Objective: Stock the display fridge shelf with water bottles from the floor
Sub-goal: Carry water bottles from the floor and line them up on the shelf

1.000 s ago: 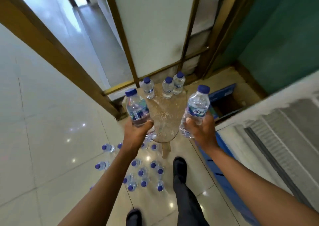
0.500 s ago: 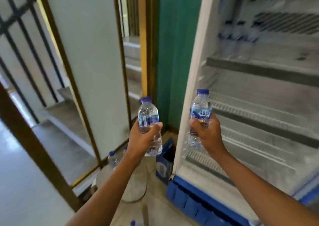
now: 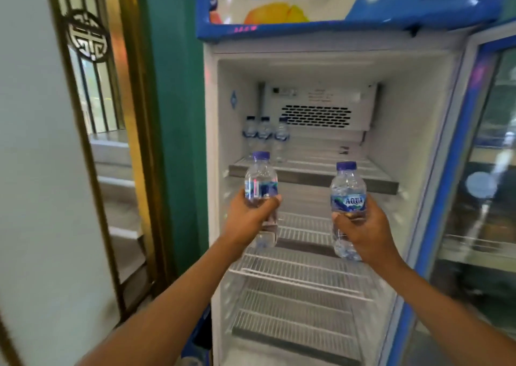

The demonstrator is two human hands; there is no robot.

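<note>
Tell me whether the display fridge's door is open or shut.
Open. The blue-framed glass door is swung out to the right, and the white fridge interior and its wire shelves are directly exposed.

"aqua" on right bottle's label (image 3: 348,201)

The fridge's top sign (image 3: 335,0) is cut off at twelve o'clock. Labels on the three back bottles (image 3: 264,134) are too blurred to read.

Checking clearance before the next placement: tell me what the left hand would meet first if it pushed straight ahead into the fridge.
Probably the front edge of the top shelf, just beyond the left hand and its bottle; raised slightly, the three bottles at the back left. Depth is uncertain.
</note>
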